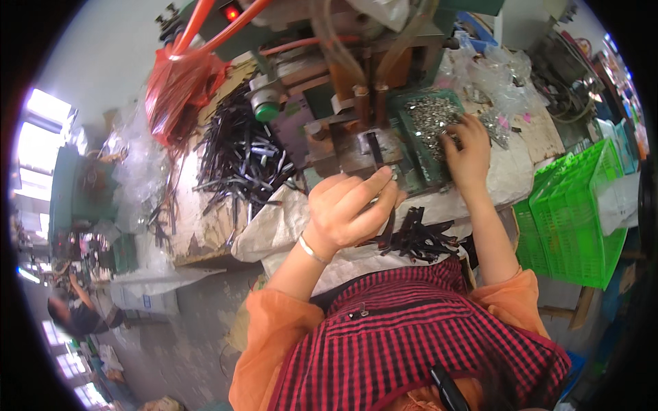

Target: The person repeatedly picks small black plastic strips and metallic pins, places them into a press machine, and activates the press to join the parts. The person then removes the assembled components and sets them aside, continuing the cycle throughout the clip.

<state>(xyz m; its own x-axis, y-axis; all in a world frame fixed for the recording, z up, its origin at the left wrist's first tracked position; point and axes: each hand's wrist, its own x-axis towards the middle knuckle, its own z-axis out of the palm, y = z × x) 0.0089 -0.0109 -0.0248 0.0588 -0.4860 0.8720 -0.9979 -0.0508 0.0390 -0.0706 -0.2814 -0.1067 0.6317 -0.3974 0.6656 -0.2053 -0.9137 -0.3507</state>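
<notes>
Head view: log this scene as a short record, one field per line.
Left hand: pinching a thin black strip
Right hand: at the right edge of small shiny metal pieces in a green rectangular tray
Larger heap: loose black strips, left of the tray
Smaller heap: short dark strips, near the red-and-black checked apron
Far right: bright green plastic crate

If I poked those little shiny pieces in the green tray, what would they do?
The shiny pieces would probably slide and scatter, since they seem to lie loose in a heap. Each is likely light, being so small beside the right hand. Their silvery glint suggests metal, so they may feel stiff. The green tray might stop some spilling.
</notes>
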